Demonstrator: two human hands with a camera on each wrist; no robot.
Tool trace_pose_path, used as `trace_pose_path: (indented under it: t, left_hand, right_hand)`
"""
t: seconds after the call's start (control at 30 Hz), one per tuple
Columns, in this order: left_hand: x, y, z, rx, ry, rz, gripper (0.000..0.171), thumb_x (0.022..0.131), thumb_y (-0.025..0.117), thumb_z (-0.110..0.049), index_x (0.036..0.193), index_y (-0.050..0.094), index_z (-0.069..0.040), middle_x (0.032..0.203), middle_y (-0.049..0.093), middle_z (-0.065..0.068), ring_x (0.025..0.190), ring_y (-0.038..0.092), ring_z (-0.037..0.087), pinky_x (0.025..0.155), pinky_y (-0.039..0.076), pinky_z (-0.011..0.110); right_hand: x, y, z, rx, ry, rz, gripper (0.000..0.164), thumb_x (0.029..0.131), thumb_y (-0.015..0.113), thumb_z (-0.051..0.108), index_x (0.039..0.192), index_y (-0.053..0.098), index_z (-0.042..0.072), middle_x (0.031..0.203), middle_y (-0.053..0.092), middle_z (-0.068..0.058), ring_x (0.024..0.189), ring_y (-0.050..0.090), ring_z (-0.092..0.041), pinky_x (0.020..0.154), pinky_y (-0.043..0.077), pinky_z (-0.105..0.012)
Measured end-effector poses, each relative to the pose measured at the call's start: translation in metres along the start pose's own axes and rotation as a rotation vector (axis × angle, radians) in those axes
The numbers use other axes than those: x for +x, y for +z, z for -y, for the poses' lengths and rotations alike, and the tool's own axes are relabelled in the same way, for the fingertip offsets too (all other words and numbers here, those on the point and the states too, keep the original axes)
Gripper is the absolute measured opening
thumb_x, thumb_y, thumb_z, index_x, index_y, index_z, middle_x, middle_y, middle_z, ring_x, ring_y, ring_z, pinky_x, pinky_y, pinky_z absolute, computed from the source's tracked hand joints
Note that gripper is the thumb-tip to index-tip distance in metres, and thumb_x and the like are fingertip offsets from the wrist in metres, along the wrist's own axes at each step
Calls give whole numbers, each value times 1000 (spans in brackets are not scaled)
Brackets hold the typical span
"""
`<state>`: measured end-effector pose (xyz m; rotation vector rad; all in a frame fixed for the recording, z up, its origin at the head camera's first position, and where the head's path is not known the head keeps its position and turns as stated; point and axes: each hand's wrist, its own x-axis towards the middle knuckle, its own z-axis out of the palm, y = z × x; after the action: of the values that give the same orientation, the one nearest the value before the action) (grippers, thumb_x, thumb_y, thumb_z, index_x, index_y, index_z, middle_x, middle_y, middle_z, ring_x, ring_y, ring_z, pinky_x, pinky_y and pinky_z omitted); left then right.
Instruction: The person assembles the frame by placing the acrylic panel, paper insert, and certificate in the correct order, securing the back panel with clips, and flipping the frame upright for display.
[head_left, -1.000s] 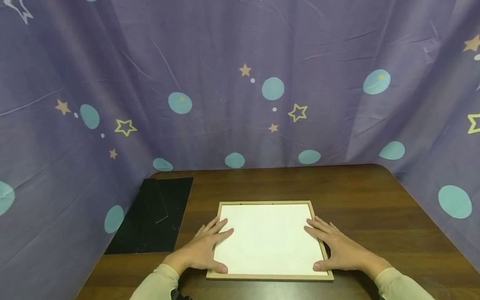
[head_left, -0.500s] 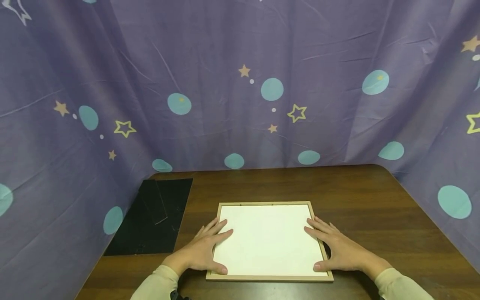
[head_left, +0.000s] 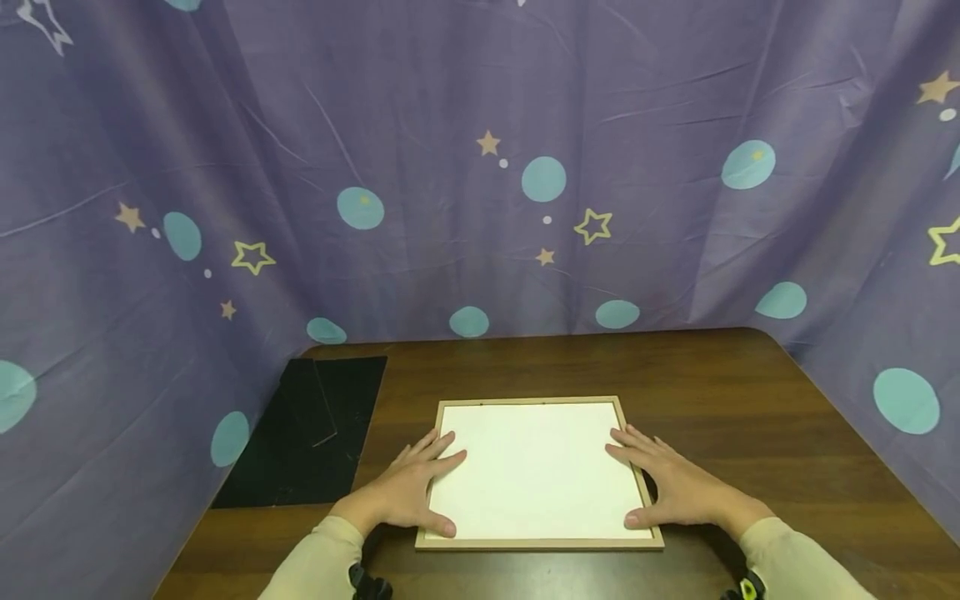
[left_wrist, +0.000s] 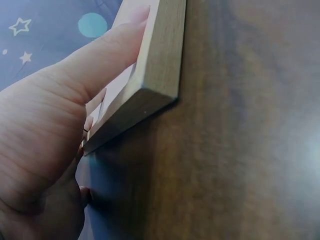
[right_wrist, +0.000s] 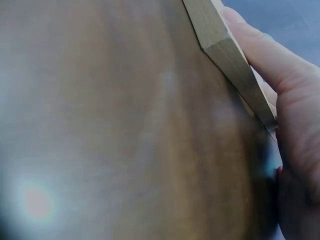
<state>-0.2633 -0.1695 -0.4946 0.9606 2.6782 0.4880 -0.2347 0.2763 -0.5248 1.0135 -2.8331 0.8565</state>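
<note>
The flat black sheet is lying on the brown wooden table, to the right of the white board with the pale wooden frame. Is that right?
Not quite: the flat black sheet lies to the left, not the right, of the white board with the pale wooden frame, as the head view shows. It does lie on the brown wooden table.

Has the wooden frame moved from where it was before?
Yes, a little: judged against the black sheet in the head view, the wooden frame has shifted away from the person, toward the back curtain.
</note>
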Motion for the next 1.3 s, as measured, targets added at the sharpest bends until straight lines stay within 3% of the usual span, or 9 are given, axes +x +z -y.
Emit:
trace_pose_path:
  t: [0.17, 0.5, 0.67, 0.83, 0.93, 1.0, 1.13, 1.3]
  left_hand:
    - [8, -1, 2, -21, 8, -5, 109, 64, 72, -70, 151, 33, -19, 160, 10, 10, 145, -1, 38, 106, 8, 71]
    - [13, -1, 5, -53, 10, -32, 109, 63, 75, -68, 151, 34, -19, 160, 10, 9, 145, -1, 37, 106, 5, 70]
    - [4, -4, 7, -87, -23, -103, 104, 66, 76, -65, 150, 36, -16, 159, 17, 11, 144, 10, 38, 106, 18, 68]
    - [-20, -20, 21, -42, -135, -294, 83, 81, 74, -49, 147, 40, -11, 152, 32, 16, 136, 31, 40, 100, 35, 62]
    - [-35, -32, 44, 55, -239, -443, 72, 86, 70, -41, 142, 44, -5, 143, 42, 20, 129, 40, 41, 98, 38, 61]
    - [-46, -39, 63, 102, -319, -506, 69, 88, 69, -40, 140, 45, -2, 139, 44, 23, 125, 42, 44, 96, 39, 61]
    - [-65, -47, 98, 154, -478, -521, 79, 88, 62, -53, 142, 41, 1, 139, 38, 32, 123, 37, 53, 93, 36, 67]
    - [-74, -44, 126, 195, -570, -457, 95, 85, 49, -72, 148, 32, -4, 143, 24, 42, 126, 25, 62, 94, 25, 75]
  right_hand:
    - [6, -3, -8, 32, 38, 39, 99, 70, 76, 61, 147, 40, 12, 156, 25, -11, 143, 15, -39, 104, 13, -71]
    - [11, -5, -10, 50, 55, 5, 94, 72, 75, 60, 146, 43, 12, 155, 29, -9, 143, 17, -37, 103, 21, -69]
    - [14, -4, -9, 49, 36, -10, 91, 73, 75, 59, 146, 43, 13, 155, 29, -8, 143, 17, -38, 103, 20, -70]
    - [14, -5, -7, 127, 100, -26, 83, 79, 73, 52, 147, 42, 16, 157, 24, -9, 140, 21, -43, 98, 26, -72]
    - [12, -7, -7, 170, 140, -83, 77, 83, 72, 45, 147, 41, 15, 156, 25, -11, 137, 27, -45, 94, 32, -71]
    - [11, -9, -7, 177, 142, -123, 74, 85, 72, 41, 146, 42, 14, 155, 27, -11, 136, 30, -43, 94, 35, -69]
    - [14, -9, 1, 148, 104, -161, 70, 84, 74, 39, 144, 45, 15, 153, 32, -11, 135, 33, -41, 94, 36, -67]
    - [24, -7, 20, 94, 50, -137, 71, 82, 75, 42, 142, 48, 17, 153, 33, -9, 137, 32, -35, 98, 36, -62]
